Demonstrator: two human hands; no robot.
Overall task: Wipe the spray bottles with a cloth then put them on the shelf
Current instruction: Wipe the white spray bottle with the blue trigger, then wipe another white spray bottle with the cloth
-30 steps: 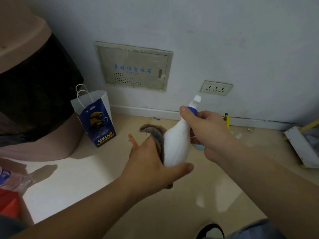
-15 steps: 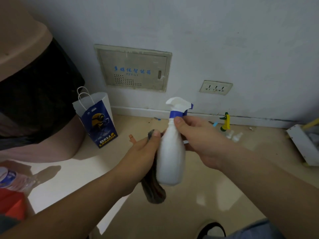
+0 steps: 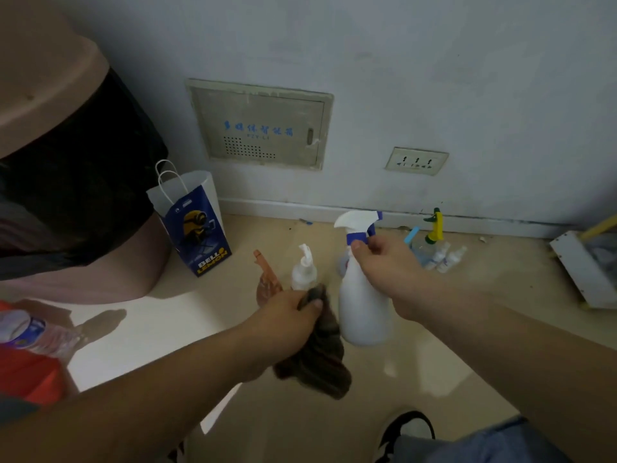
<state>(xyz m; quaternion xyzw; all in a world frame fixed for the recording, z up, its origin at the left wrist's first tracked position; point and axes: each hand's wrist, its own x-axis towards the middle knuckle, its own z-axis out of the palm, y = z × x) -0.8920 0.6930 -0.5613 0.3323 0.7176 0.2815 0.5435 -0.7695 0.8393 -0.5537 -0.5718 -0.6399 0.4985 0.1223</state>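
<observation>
My right hand [image 3: 384,272] grips the neck of a white spray bottle [image 3: 362,309] with a blue collar and white trigger, held upright above the floor. My left hand [image 3: 283,319] holds a dark brown cloth [image 3: 317,359] that hangs down just left of the bottle, apart from it. On the floor behind stand a small white pump bottle [image 3: 303,269], an orange-tinted spray bottle [image 3: 267,282], a bottle with a yellow and green nozzle [image 3: 434,228] and two small white bottles [image 3: 447,255].
A blue and white paper bag [image 3: 197,225] stands by the wall at left, beside a large pink bin lined with a black bag [image 3: 76,182]. A white dustpan [image 3: 584,269] lies at right. My shoe [image 3: 404,429] shows below. A plastic water bottle [image 3: 30,329] lies at far left.
The bottle was tipped and wrapped by the cloth; now it is upright and lower. My left hand has drawn the cloth off it to the left, and floor bottles behind show.
</observation>
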